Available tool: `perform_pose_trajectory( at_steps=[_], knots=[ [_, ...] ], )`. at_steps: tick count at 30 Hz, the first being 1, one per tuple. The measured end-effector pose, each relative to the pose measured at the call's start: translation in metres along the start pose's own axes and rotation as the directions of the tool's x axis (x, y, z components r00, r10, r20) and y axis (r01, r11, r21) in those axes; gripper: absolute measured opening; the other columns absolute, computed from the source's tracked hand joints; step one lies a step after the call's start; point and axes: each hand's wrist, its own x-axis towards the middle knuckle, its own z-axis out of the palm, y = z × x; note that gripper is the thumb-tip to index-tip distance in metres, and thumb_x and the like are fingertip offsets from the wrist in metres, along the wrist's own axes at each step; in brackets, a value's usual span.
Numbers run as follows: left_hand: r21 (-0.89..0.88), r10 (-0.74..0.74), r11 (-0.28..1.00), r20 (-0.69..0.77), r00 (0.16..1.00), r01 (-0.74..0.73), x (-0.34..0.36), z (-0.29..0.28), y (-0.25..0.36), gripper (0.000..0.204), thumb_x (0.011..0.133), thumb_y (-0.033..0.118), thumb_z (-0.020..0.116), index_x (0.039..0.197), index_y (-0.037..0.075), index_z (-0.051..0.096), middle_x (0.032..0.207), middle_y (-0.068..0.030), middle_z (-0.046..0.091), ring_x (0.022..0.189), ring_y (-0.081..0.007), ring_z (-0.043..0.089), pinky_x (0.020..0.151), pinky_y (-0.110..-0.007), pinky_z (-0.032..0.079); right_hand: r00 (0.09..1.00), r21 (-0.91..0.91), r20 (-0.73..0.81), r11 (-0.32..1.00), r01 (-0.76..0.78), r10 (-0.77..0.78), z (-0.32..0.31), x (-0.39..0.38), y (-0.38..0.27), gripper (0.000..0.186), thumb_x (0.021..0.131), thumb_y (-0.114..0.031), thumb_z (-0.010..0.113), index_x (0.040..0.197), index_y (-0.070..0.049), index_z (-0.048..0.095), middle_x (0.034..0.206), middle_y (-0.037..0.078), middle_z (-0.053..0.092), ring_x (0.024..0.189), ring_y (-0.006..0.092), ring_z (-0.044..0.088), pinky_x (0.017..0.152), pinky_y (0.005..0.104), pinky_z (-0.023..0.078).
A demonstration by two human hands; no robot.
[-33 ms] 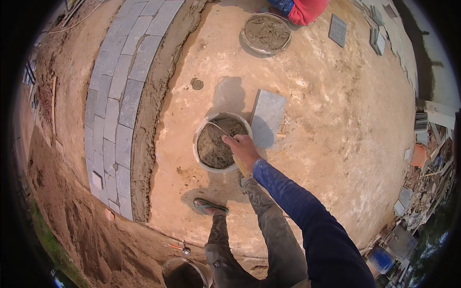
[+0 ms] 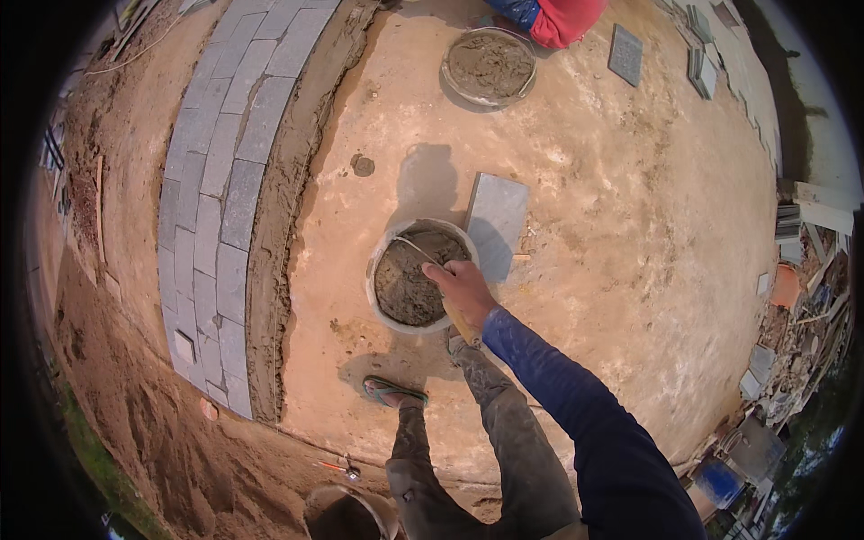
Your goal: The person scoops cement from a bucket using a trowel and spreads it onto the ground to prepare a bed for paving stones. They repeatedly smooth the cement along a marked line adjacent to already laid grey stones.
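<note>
Shifting slightly rightward against the ground, the near mortar bucket (image 2: 371, 283) and the right hand (image 2: 463, 288) are moving together since the earlier frame, while the whole scene is also sliding a little with the camera. Through the head view, from my distant end, I'm seeing the right fingers curling round what is looking like the bucket's thin bail (image 2: 416, 245), clamped rather than apart; the left hand is lying out of my sight, so I'm not able to tell its state. Grey-brown wet mortar (image 2: 409, 288) is filling the bucket, which is resting or hanging ahead of the sandalled left foot (image 2: 396, 392) and just beside a grey stone slab (image 2: 500, 211); I'm not making out whether its base is touching the ground. To the left, rows of grey pavers (image 2: 220, 216) are running alongside a mortar strip (image 2: 274, 261), and farther ahead a second bucket (image 2: 493, 103) is sitting near a co-worker in red (image 2: 569, 20). I'm judging the step in hand to be shifting the loaded bucket by its bail; the next move is probably calling for a firm grip and a level, steady pull, keeping the rim clear of the slab.
</note>
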Motion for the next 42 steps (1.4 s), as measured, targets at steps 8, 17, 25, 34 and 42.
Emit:
perform_pose_trajectory(
  at_steps=[8,17,25,34,42],
  knots=[
    [-0.033,0.135,0.989,-0.159,0.978,-0.141,-0.019,-0.097,0.098,0.049,0.088,0.011,0.047,0.137,0.004,0.049,0.115,-0.0225,0.061,0.092,-0.0381,0.067,0.066,-0.049,0.059,0.954,0.142,-0.231,0.977,-0.159,0.189,-0.193,-0.071,-0.024,0.040,0.089,-0.035,0.073,0.065,-0.012,0.050,0.061,-0.008,0.040,0.056,0.0041,0.036,0.049,0.0261,0.029],
    [0.302,0.181,0.943,-0.120,0.976,-0.138,-0.022,-0.079,0.162,0.049,0.089,0.009,0.044,0.138,0.011,0.046,0.105,-0.0162,0.066,0.069,-0.0271,0.070,0.050,-0.034,0.056,0.882,0.295,-0.414,0.949,-0.106,0.227,-0.360,0.042,0.119,0.027,0.086,-0.027,0.075,0.095,-0.005,0.064,0.073,-0.005,0.049,0.065,0.0088,0.045,0.061,0.0266,0.038],
    [0.545,0.181,0.836,-0.154,0.971,-0.069,-0.046,-0.056,0.178,0.042,0.097,0.029,0.052,0.135,0.012,0.050,0.118,-0.0123,0.060,0.090,-0.0288,0.065,0.075,-0.043,0.055,0.850,0.266,-0.509,0.964,0.011,0.131,-0.382,0.063,0.151,0.025,0.088,-0.027,0.072,0.087,-0.004,0.063,0.071,-0.002,0.051,0.062,0.0090,0.044,0.059,0.0278,0.037],
    [0.350,0.155,0.899,0.310,0.938,-0.264,-0.071,0.040,0.199,0.011,0.091,0.005,0.049,0.094,0.006,0.060,0.087,-0.0095,0.066,0.067,-0.0209,0.065,0.065,-0.034,0.054,0.616,-0.428,-0.721,0.903,-0.035,-0.317,-0.276,-0.060,0.083,0.047,0.088,-0.017,0.068,0.129,-0.003,0.051,0.110,0.024,0.059,0.102,0.0364,0.060,0.085,0.0451,0.048],
    [0.312,0.083,0.715,0.851,0.519,-0.626,-0.183,0.184,0.133,0.018,0.088,0.000,0.060,0.106,-0.003,0.060,0.096,-0.0084,0.065,0.087,-0.0139,0.063,0.084,-0.028,0.051,0.971,0.064,0.144,0.981,0.185,-0.192,-0.051,-0.261,0.058,0.039,0.094,-0.039,0.061,0.102,-0.001,0.066,0.082,0.019,0.066,0.079,0.0360,0.066,0.070,0.0441,0.050]
  ],
)
